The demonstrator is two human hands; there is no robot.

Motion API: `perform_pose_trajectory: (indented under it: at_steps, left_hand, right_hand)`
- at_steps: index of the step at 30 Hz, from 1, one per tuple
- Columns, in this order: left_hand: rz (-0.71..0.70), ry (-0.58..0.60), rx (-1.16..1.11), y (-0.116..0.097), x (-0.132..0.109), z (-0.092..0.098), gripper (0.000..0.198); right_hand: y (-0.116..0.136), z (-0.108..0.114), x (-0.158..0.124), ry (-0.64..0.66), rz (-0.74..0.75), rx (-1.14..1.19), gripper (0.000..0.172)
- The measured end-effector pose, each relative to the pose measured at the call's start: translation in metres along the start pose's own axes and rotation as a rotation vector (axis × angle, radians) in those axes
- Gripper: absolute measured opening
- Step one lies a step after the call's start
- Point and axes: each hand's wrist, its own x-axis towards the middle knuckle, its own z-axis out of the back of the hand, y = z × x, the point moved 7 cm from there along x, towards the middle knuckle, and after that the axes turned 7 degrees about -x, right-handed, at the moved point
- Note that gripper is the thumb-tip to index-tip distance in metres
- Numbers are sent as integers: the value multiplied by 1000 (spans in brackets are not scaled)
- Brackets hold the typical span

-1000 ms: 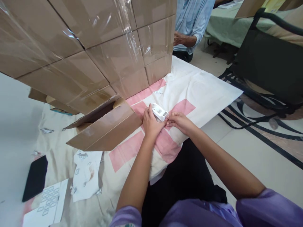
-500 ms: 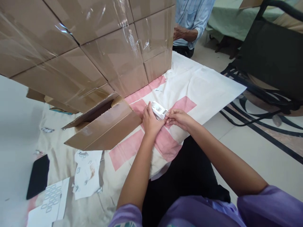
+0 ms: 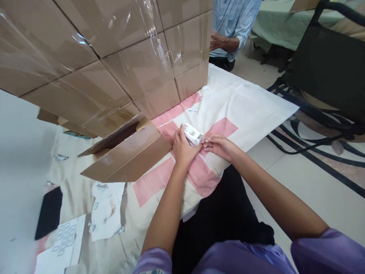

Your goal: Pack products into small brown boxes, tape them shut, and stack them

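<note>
A small white plastic device [image 3: 192,134] with a dark display window near one end is held just above the cloth-covered table. My left hand [image 3: 183,147] is wrapped round its near and left side, thumb underneath or along the edge. At the device's right end is my right hand [image 3: 218,146], its fingertips pinched together close to the display. What lies between those fingertips, if anything, is too small to make out. The pink and white cloth [image 3: 199,175] spreads beneath both hands.
Taped cardboard boxes [image 3: 137,72] are stacked beyond my hands; an open carton [image 3: 134,152] stands to the left. Printed sheets [image 3: 107,213] and a black phone-like slab [image 3: 49,213] lie at lower left. A person's hand [image 3: 224,42] shows behind the stack. A black chair [image 3: 325,68] stands right.
My right hand has shifted slightly to the right, its fingers a little further from the device's end. The left hand keeps its hold. The whole view has moved slightly.
</note>
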Motion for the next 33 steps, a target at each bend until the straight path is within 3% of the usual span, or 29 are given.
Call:
perform_pose_trajectory:
  at_steps: [14,33]
  left_hand:
    - [-9,-4,-1,-3,0,1,104]
    - [4,-3,-4,-3,0,2,103]
  right_hand:
    - [3,-1,-5,119,82,23,25]
    - [-8,5,9,-56,-27,-51,18]
